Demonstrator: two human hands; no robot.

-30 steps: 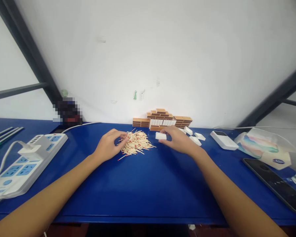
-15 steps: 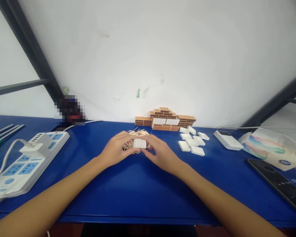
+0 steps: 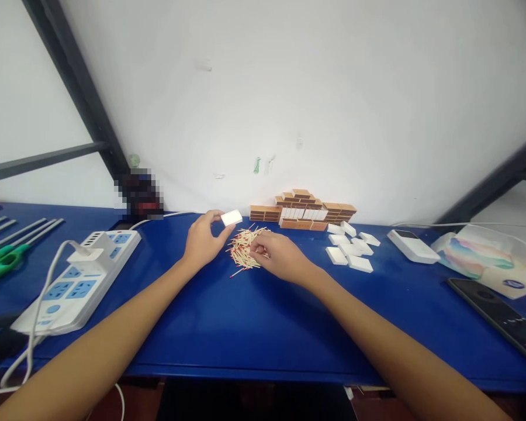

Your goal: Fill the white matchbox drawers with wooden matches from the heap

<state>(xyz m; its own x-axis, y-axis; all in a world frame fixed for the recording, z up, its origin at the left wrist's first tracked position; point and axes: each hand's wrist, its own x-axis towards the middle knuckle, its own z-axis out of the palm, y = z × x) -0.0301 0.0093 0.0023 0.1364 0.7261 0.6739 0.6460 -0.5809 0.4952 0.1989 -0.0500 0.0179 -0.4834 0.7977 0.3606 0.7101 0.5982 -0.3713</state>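
Observation:
My left hand (image 3: 205, 238) grips a small white matchbox tray (image 3: 231, 218) between thumb and fingers, tilted and raised just left of a heap of loose matches (image 3: 242, 248). Many of the matches show red heads. At the right side of that heap is my right hand (image 3: 277, 252), its fingers curled together and touching the matches. Whatever lies between those fingertips is hidden. More white matchbox trays (image 3: 349, 248) lie in a loose group to the right of my right hand. Behind them, brown matchbox sleeves (image 3: 301, 204) are stacked in steps against the wall.
A white power strip (image 3: 83, 280) with a plugged-in charger and cable lies on the left, beside green-handled scissors (image 3: 4, 260). On the right are a white device (image 3: 412, 248), a plastic packet (image 3: 477, 257) and a black phone (image 3: 493, 316). The blue table (image 3: 245, 333) meets a white wall.
Both hands were together around the white tray. My right hand has let go and moved down to the matches; my left hand has carried the tray left and up. The view has shifted slightly.

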